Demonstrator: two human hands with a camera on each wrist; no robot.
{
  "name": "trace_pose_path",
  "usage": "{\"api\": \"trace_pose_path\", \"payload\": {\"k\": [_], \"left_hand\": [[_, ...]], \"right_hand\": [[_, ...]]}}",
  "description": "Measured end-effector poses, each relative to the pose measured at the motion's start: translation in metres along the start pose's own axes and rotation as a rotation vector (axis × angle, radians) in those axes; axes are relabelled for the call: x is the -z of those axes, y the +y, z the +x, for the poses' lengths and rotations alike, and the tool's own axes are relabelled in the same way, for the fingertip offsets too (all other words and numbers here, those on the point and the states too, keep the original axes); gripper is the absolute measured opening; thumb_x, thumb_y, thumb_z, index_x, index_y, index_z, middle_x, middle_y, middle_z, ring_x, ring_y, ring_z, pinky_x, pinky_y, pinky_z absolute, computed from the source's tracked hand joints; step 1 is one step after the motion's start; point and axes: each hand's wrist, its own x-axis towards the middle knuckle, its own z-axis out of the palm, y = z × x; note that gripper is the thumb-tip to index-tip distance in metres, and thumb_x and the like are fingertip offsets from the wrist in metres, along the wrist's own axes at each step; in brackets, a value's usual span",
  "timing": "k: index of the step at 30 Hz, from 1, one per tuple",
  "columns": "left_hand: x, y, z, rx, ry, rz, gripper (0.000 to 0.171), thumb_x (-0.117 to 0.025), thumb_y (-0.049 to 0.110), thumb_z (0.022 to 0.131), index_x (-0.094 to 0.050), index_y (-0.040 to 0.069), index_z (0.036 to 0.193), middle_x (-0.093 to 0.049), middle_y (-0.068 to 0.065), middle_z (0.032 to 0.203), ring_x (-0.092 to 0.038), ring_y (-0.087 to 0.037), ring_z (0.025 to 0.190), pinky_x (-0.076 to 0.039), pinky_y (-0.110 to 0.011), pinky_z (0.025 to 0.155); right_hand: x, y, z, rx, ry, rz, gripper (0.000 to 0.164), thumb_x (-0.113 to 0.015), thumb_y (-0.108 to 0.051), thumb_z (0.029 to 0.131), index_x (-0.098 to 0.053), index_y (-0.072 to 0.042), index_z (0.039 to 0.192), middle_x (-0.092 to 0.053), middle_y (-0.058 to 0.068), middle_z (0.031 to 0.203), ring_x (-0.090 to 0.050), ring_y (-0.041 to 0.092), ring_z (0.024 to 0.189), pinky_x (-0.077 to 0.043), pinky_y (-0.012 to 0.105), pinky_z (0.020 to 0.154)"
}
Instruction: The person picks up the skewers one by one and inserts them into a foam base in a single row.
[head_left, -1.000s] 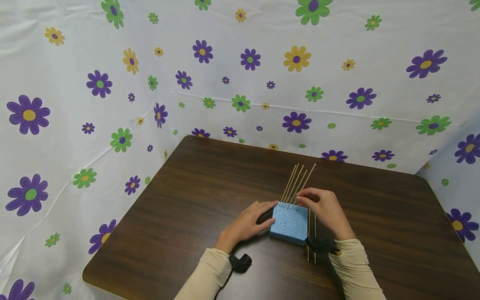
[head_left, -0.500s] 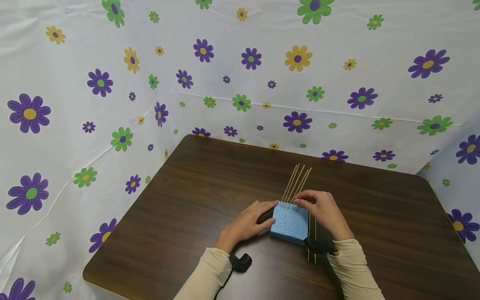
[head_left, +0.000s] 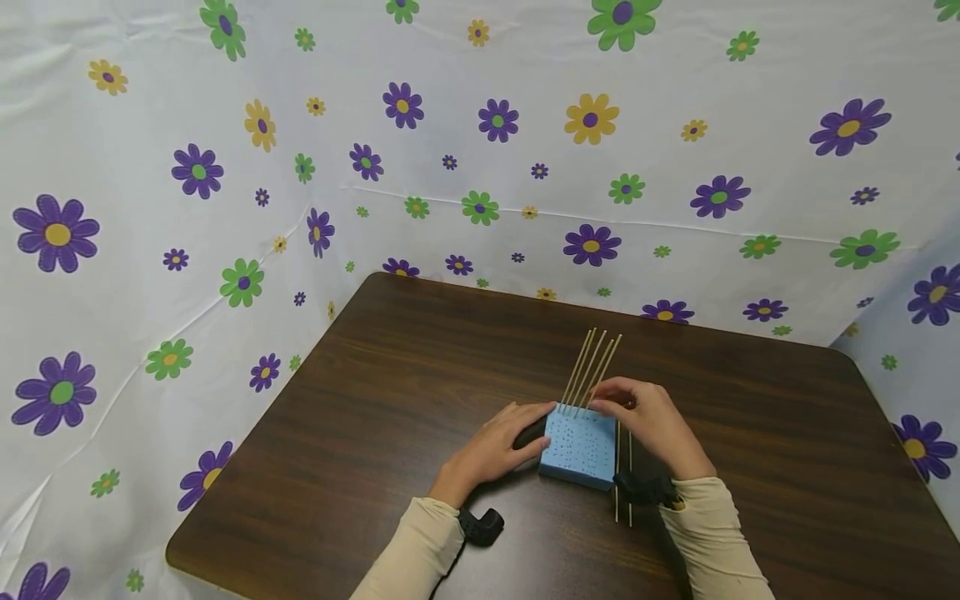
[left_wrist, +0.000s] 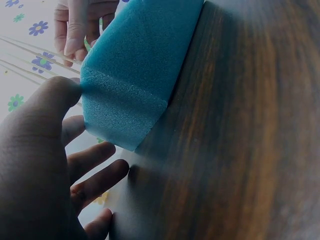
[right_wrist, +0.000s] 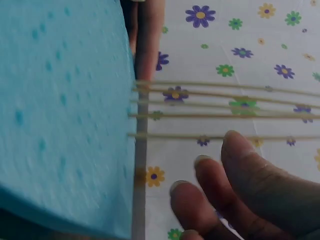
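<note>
A light blue foam block (head_left: 576, 450), dotted with small holes, sits on the table. Several thin wooden skewers (head_left: 581, 367) stand in a row along its far edge. My left hand (head_left: 491, 446) holds the block at its far left corner, thumb on the left side and a finger along the far edge. The other fingers spread apart in the left wrist view. My right hand (head_left: 656, 421) is at the rightmost skewer (right_wrist: 180, 136), low down near the foam. In the right wrist view the thumb tip overlaps that skewer, while the other fingertips (right_wrist: 202, 160) lie away from it.
Two loose skewers (head_left: 631, 492) lie on the dark wooden table (head_left: 390, 400), just right of the block and partly under the right wrist. Black wrist cameras (head_left: 482, 527) sit at both cuffs. A flowered white curtain (head_left: 450, 225) surrounds the table.
The rightmost skewer came down a little and now leans in line with the others. My right hand followed it lower, and its fingers have loosened. My left hand has kept still on the block.
</note>
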Motion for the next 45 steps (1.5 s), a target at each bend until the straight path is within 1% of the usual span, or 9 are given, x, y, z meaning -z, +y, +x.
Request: {"api": "trace_pose_path", "payload": {"k": [4, 6, 10, 17, 25, 29, 33, 40, 45], "left_hand": [[0.000, 0.000, 0.000, -0.004, -0.004, 0.000, 0.059, -0.045, 0.052, 0.110, -0.028, 0.038, 0.165, -0.041, 0.010, 0.166, -0.036, -0.017, 0.157, -0.022, -0.048, 0.133], [0.000, 0.000, 0.000, -0.006, -0.003, 0.002, 0.059, -0.045, 0.052, 0.110, -0.028, 0.037, 0.165, -0.041, 0.010, 0.166, -0.036, -0.017, 0.157, -0.022, -0.048, 0.133], [0.000, 0.001, -0.001, 0.001, -0.001, 0.002, 0.059, -0.045, 0.052, 0.110, -0.028, 0.037, 0.165, -0.041, 0.010, 0.166, -0.035, -0.021, 0.158, -0.023, -0.049, 0.133], [0.001, 0.002, -0.001, 0.000, -0.005, -0.004, 0.060, -0.046, 0.050, 0.110, -0.029, 0.036, 0.165, -0.040, 0.009, 0.167, -0.035, -0.019, 0.157, -0.021, -0.048, 0.133], [0.002, 0.002, 0.000, 0.001, -0.009, 0.001, 0.060, -0.046, 0.051, 0.110, -0.029, 0.036, 0.165, -0.041, 0.008, 0.167, -0.034, -0.021, 0.158, -0.022, -0.049, 0.133], [0.001, 0.002, 0.000, 0.009, -0.011, 0.001, 0.060, -0.045, 0.052, 0.110, -0.029, 0.037, 0.165, -0.040, 0.009, 0.167, -0.033, -0.023, 0.159, -0.023, -0.050, 0.133], [0.002, 0.002, -0.001, 0.010, -0.011, 0.005, 0.060, -0.045, 0.052, 0.110, -0.029, 0.036, 0.165, -0.041, 0.008, 0.167, -0.034, -0.024, 0.158, -0.025, -0.052, 0.132], [0.003, 0.003, 0.000, -0.005, -0.011, -0.018, 0.059, -0.047, 0.048, 0.110, -0.029, 0.035, 0.165, -0.043, 0.006, 0.166, -0.037, -0.022, 0.157, -0.022, -0.050, 0.133], [0.003, 0.003, 0.000, -0.008, -0.013, -0.012, 0.060, -0.047, 0.048, 0.110, -0.029, 0.034, 0.165, -0.042, 0.007, 0.166, -0.037, -0.020, 0.156, -0.022, -0.050, 0.133]], "right_hand": [[0.007, 0.009, -0.003, -0.030, -0.028, 0.002, 0.026, -0.069, -0.027, 0.103, -0.074, -0.010, 0.121, -0.078, 0.006, 0.108, -0.069, 0.019, 0.092, -0.060, 0.030, 0.081], [0.012, 0.014, -0.005, -0.042, -0.045, 0.006, 0.029, -0.065, -0.027, 0.105, -0.072, -0.008, 0.124, -0.077, 0.008, 0.107, -0.070, 0.020, 0.091, -0.061, 0.035, 0.082], [0.023, 0.022, -0.008, -0.086, -0.064, 0.003, 0.032, -0.061, -0.029, 0.107, -0.071, -0.005, 0.126, -0.077, 0.010, 0.102, -0.071, 0.019, 0.088, -0.060, 0.042, 0.082], [0.037, 0.043, -0.015, -0.187, -0.148, -0.014, 0.039, -0.056, -0.032, 0.109, -0.067, 0.002, 0.127, -0.075, 0.016, 0.108, -0.073, 0.021, 0.089, -0.062, 0.051, 0.083], [0.043, 0.063, -0.016, -0.291, -0.245, 0.037, 0.046, -0.052, -0.028, 0.111, -0.061, 0.013, 0.130, -0.075, 0.022, 0.109, -0.073, 0.023, 0.089, -0.064, 0.042, 0.080], [0.042, 0.066, -0.014, -0.339, -0.289, 0.061, 0.052, -0.050, -0.029, 0.111, -0.056, 0.018, 0.133, -0.074, 0.024, 0.109, -0.072, 0.022, 0.089, -0.064, 0.039, 0.079], [0.039, 0.064, -0.013, -0.370, -0.319, 0.092, 0.055, -0.048, -0.030, 0.112, -0.055, 0.021, 0.132, -0.075, 0.024, 0.107, -0.073, 0.023, 0.090, -0.065, 0.040, 0.080], [0.029, 0.055, -0.009, -0.367, -0.321, 0.133, 0.051, -0.048, -0.027, 0.112, -0.060, 0.021, 0.127, -0.076, 0.022, 0.101, -0.075, 0.024, 0.086, -0.066, 0.043, 0.078], [0.020, 0.051, -0.007, -0.399, -0.289, 0.126, 0.043, -0.058, -0.024, 0.107, -0.065, 0.017, 0.118, -0.076, 0.020, 0.094, -0.074, 0.022, 0.081, -0.066, 0.041, 0.074]]}}
